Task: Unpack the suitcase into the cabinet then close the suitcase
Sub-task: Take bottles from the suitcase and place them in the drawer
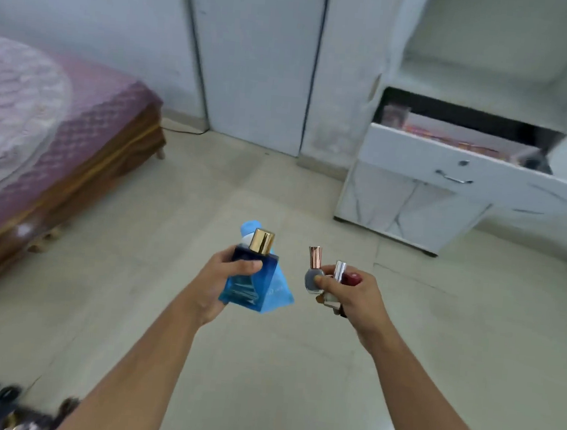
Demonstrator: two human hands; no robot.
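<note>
My left hand [216, 286] grips a blue perfume bottle [246, 285] with a gold cap, together with a light blue tube [280, 291] behind it. Several small nail polish bottles [314, 276], one grey with a rose-gold cap, one silver-capped and one dark red, are clutched in my right hand [353, 298]. Both hands are held out over the tiled floor in mid-frame. A white cabinet [409, 205] stands at the upper right, its drawer [451, 157] pulled open with colourful items inside. The suitcase is not visible, apart from dark blurred things [1, 406] at the bottom left corner.
A bed [58, 147] with a pink cover and wooden frame fills the left side. White wardrobe doors [254, 58] stand at the back centre. An open white shelf niche [494, 61] sits above the drawer. Glossy beige floor tiles [294, 387] lie between me and the cabinet.
</note>
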